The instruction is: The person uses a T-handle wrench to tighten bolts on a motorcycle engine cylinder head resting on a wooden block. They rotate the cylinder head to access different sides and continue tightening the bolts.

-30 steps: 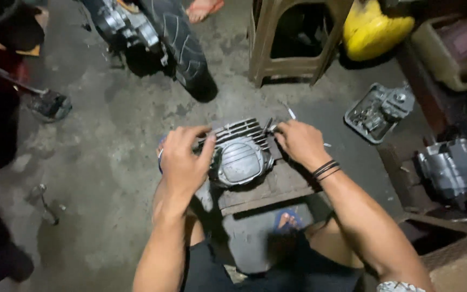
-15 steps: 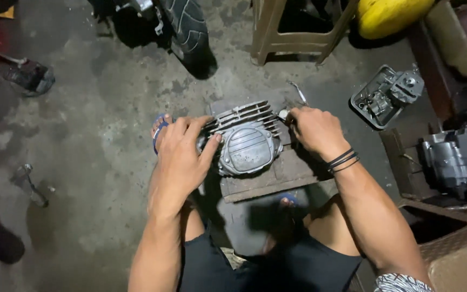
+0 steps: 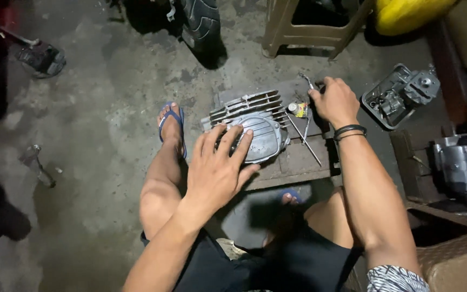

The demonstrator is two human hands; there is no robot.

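Head view: one engine cover under the left hand, one tool in the right

Head camera looks down on a person seated low over a small wooden block (image 3: 298,162) on a concrete floor (image 3: 98,108). One finned metal engine cover (image 3: 255,127) lies on the block. The left hand (image 3: 217,167) rests flat on it, fingers spread wide, gripping nothing. The right hand (image 3: 335,100) is closed around the handle of a thin metal tool (image 3: 305,80) at the block's far corner; two dark bands circle that wrist. Just beside it stand one small bottle (image 3: 297,110) and two thin metal rods (image 3: 304,138) that lie crossed on the block.

One foot in a blue sandal (image 3: 171,127) sits left of the block, and toes of the other show beneath it. Around them: one open engine part (image 3: 398,94) to the right, one larger engine block (image 3: 463,162) at the right edge, one plastic stool (image 3: 309,27) beyond, one tyre (image 3: 201,21) at the top, one yellow container (image 3: 406,13), one cardboard box (image 3: 449,243) by the right knee, and one tool on the floor (image 3: 36,162) to the left.
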